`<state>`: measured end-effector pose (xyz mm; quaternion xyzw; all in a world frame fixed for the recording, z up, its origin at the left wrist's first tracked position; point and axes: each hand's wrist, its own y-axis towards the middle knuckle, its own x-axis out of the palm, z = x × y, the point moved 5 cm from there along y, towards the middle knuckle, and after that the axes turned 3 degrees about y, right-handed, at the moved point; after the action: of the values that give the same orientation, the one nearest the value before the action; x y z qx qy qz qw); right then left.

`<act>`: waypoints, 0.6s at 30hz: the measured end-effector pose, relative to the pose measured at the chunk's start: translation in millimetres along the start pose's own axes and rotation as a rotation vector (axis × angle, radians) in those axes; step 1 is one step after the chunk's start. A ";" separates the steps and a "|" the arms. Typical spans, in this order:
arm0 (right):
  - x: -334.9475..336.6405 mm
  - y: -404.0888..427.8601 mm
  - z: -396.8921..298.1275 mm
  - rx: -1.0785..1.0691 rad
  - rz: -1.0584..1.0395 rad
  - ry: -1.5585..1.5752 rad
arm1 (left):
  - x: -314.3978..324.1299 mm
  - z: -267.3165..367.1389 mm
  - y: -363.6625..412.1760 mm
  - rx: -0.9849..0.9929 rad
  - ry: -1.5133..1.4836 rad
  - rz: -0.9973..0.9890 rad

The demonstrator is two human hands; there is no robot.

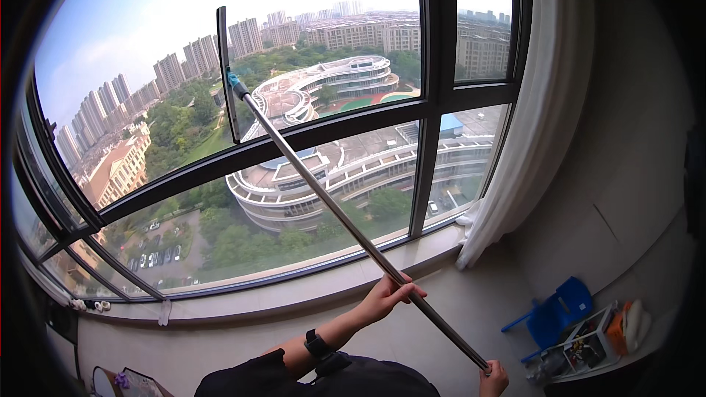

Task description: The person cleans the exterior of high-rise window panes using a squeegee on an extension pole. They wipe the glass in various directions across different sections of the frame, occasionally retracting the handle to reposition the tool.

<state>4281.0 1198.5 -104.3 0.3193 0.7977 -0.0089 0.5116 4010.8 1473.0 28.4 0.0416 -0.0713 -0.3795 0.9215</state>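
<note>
A window squeegee (228, 88) on a long metal pole (325, 194) stands nearly upright against the large upper window pane (165, 16), its lower tip close to the dark crossbar. My left hand (389, 298) wraps around the pole below its middle, with a black band on that wrist. At the pole's lower end, near the bottom right, my right hand (493, 377) is closed on it. A teal joint ties the squeegee head to the pole.
A white curtain (529, 143) hangs right of the dark window frame (436, 66). Beneath the panes runs a pale sill (265, 300). A blue chair (557, 314) stands at the lower right beside a rack (590, 347) of mixed items. Small objects lie on the sill's left end.
</note>
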 end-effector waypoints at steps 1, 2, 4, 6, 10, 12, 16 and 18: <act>-17.4 -14.0 -3.0 0.090 -0.050 -0.010 | 11.7 -13.5 6.4 -0.015 -0.050 -0.068; -28.1 -23.7 -3.6 0.175 -0.099 -0.012 | 23.1 -16.0 8.9 -0.046 -0.041 -0.099; -37.9 -46.2 10.8 0.241 -0.066 -0.027 | 47.0 -26.4 16.9 -0.103 -0.026 -0.179; -36.1 -71.8 23.8 0.301 -0.035 -0.041 | 63.9 -37.4 23.7 -0.187 -0.031 -0.257; -25.3 -107.4 29.2 0.414 -0.084 -0.014 | 75.6 -48.7 33.3 -0.229 0.004 -0.313; -14.6 -121.0 19.1 0.546 -0.147 0.230 | 75.4 -37.4 28.1 -0.130 -0.029 -0.304; 12.8 -111.5 13.2 0.647 -0.173 0.609 | 58.6 2.1 7.4 0.061 -0.072 -0.293; 8.1 -76.3 -8.5 0.381 -0.206 0.386 | 35.8 20.8 -6.9 0.147 -0.107 -0.237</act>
<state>4232.5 1144.8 -130.8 0.3225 0.8925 -0.1495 0.2777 4027.7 1442.3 51.6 0.0968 -0.1424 -0.4809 0.8597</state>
